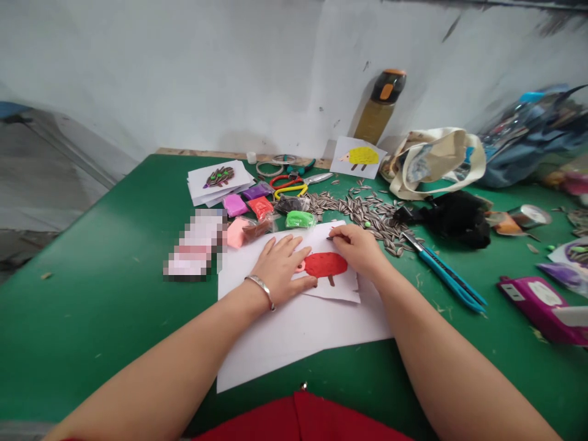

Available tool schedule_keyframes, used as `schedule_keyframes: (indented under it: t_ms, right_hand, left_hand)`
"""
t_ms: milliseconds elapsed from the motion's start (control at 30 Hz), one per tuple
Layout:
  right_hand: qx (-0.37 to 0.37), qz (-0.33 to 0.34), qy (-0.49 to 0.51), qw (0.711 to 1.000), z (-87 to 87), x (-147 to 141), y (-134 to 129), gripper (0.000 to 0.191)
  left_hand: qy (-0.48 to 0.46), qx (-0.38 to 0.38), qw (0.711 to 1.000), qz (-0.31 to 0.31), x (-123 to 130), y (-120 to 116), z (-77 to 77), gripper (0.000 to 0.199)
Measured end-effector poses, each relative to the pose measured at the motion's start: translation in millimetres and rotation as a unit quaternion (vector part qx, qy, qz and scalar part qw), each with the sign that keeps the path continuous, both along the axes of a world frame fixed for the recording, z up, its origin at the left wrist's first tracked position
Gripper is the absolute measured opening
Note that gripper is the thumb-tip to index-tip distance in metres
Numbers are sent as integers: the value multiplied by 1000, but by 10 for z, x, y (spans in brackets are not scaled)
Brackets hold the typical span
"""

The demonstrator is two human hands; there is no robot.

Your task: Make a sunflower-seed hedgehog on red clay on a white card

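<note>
My left hand (279, 266), a silver bangle at its wrist, lies with fingers spread on a small white card (337, 293). The card bears a red clay hedgehog shape (327, 264) with a pink face, partly covered by my fingers, and a brown leg. Over the card's upper right part, my right hand (359, 248) pinches a small dark sunflower seed (329, 237) between thumb and fingertips. Larger white paper (275, 343) lies under the card. Behind my right hand spreads a pile of striped sunflower seeds (367, 211).
Clay packets, among them a green one (301, 219), lie behind the paper near scissors (294, 187). At right are a blue utility knife (448, 275), a black item (459, 217) and a magenta box (542, 309). A bottle (381, 104) and a cloth bag (434, 162) stand behind.
</note>
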State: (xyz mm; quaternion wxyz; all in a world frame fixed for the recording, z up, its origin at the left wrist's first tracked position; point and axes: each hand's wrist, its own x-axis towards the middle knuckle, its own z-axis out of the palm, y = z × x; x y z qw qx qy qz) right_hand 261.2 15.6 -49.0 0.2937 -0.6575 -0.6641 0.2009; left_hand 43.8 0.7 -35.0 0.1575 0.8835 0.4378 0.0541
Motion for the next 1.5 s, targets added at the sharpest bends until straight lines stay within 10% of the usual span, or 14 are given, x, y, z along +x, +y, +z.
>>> schedule_keyframes:
  t_ms: [333, 833, 1500]
  right_hand:
    - [16, 64, 4, 998, 476, -186, -283, 23]
    - [-16, 8, 222, 975, 146, -280, -316, 17]
    - [34, 180, -8, 983, 209, -394, -390, 20]
  left_hand:
    - [-65, 24, 996, -49, -116, 55, 78, 37]
    - [-176, 17, 982, -63, -141, 121, 75, 18]
    - [-91, 6, 993, -80, -117, 121, 118, 19]
